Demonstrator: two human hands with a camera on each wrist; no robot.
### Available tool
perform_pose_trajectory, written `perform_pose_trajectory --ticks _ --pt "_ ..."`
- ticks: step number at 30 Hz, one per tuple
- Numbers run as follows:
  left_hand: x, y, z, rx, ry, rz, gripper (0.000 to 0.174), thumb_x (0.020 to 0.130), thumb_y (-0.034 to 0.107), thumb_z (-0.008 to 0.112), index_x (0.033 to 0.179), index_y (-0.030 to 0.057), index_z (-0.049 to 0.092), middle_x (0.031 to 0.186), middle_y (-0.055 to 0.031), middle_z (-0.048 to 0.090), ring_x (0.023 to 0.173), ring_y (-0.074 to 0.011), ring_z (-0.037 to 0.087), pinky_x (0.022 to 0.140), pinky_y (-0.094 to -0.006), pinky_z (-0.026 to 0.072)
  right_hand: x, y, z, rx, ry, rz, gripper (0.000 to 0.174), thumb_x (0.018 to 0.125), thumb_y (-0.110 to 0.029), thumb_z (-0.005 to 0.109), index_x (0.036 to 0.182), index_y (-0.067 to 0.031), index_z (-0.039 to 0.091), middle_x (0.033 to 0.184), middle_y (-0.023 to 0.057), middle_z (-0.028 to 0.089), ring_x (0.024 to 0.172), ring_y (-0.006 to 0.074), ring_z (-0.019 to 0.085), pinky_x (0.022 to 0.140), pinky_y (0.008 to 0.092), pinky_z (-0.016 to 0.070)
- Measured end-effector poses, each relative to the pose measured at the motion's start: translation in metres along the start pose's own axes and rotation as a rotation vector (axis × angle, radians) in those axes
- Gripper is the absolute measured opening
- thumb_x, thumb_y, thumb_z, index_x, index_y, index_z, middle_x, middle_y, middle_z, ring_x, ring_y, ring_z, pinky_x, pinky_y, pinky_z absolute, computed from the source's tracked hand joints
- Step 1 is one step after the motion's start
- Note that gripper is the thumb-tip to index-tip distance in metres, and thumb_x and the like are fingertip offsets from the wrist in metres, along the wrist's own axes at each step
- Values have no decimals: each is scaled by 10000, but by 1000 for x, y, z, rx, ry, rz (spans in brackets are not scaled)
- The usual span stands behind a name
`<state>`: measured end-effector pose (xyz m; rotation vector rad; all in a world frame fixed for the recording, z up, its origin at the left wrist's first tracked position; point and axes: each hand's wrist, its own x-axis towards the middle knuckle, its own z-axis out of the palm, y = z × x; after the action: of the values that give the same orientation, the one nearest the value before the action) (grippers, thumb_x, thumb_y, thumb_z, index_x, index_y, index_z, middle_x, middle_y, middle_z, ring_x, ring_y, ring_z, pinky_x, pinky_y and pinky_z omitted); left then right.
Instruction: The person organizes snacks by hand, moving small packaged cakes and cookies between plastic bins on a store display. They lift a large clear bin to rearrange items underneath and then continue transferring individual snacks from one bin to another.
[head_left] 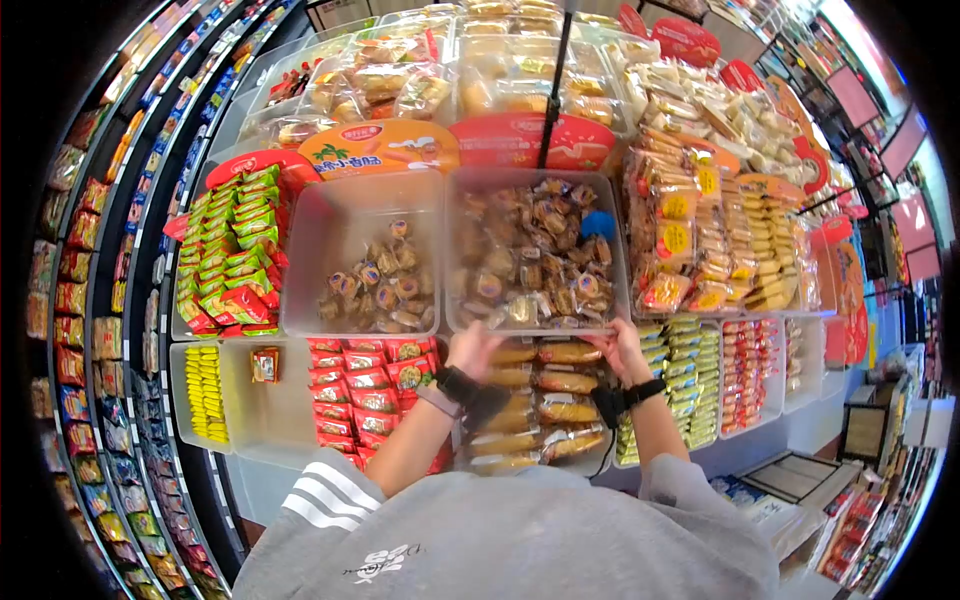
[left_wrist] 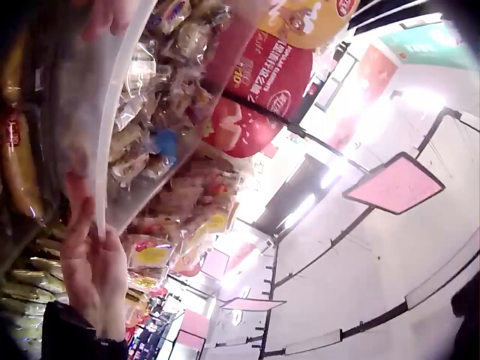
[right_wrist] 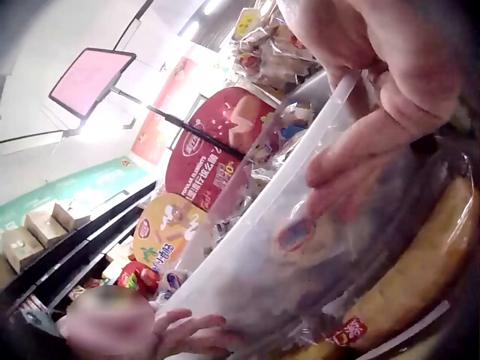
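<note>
A clear plastic bin [head_left: 535, 328] holds brown wrapped snacks [head_left: 545, 270] and one blue object [head_left: 598, 225]. My right hand [head_left: 625, 352] pinches the front rim near its right corner, with fingers on the outer wall, as the right wrist view shows. At the left end of the same wall, my left hand [head_left: 475, 350] holds the rim, blurred in the head view. Its fingers [right_wrist: 191, 332] lie along the outside of the bin. Just below the hands are packaged long bread rolls [head_left: 570, 382], partly hidden by the bin's front edge and my wrists.
Left of the bin stands a similar bin [head_left: 362, 182] with fewer wrapped snacks. Red packets [head_left: 350, 390] and green-yellow packets [head_left: 690, 370] flank the bread rolls. Behind the bin rises a red sign [head_left: 500, 142] with a black pole [head_left: 553, 105]. Shelves [head_left: 130, 230] line the left side.
</note>
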<state>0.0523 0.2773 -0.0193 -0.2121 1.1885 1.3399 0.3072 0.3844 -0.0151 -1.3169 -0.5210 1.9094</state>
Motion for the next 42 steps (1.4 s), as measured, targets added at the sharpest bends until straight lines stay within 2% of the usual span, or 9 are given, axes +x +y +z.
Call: perform_pose_trajectory --ticks 3,5,10,13,29,31,34,38,42 --pt "3 -4 -2 -17 -4 86 199 944 94 438 993 -85 511 1036 -152 575 961 -278 597 906 -394 515 -7 -4 2 -1 -28 -23 77 852 -27 393 822 43 405 853 211 562 847 435 639 785 515 575" --pt "-12 5 11 -2 31 75 178 942 94 453 965 -68 523 998 -130 575 936 -257 596 898 -392 519 -4 -4 -6 25 -49 40 141 849 -36 388 873 101 411 859 257 604 863 409 652 751 410 593" --pt "-65 31 42 -44 4 91 114 901 66 500 953 -29 536 937 -79 541 842 -167 547 831 -355 522 -15 -12 0 75 3 50 225 841 -53 390 945 146 375 890 278 595 824 434 652 730 447 605" --pt "-93 42 43 -32 -14 86 185 947 99 451 995 -53 545 1057 -142 607 973 -233 608 914 -356 514 -24 -21 5 67 6 94 491 813 -41 406 1286 54 318 907 216 605 757 358 672 680 397 604" --pt "-100 70 -62 -137 -345 4 407 925 288 442 1101 -66 538 1063 -169 634 1000 -255 611 959 -345 456 -214 -61 207 -428 -46 -372 614 876 1 400 1451 -101 209 1171 205 507 682 288 677 560 310 598" --pt "-90 68 -63 -177 -376 4 461 932 310 410 1145 -85 513 1146 -195 598 1076 -268 574 1007 -369 413 -225 -55 237 -483 -40 -428 641 883 -9 426 1468 -130 194 1080 170 568 634 223 668 544 281 576" --pt "-85 69 -58 -292 -461 86 497 968 329 362 1279 -56 416 1242 -200 538 1142 -320 527 1023 -415 391 -231 -42 272 -938 -53 -680 624 890 -64 485 1458 -72 228 570 80 564 485 147 564 453 290 458" --pt "-75 66 -64 -526 -575 153 513 985 389 388 1292 -21 402 1235 -209 533 1102 -355 554 971 -432 459 -234 -20 319 -1298 -84 -941 656 876 -146 532 1433 13 224 507 193 457 426 308 515 457 416 389" --pt "-71 68 -80 -561 -584 162 546 980 397 389 1282 -58 398 1203 -216 549 1032 -371 601 890 -327 544 -235 -12 349 -1491 -132 -946 592 918 -148 515 1445 -58 260 572 120 590 480 160 618 408 305 491"
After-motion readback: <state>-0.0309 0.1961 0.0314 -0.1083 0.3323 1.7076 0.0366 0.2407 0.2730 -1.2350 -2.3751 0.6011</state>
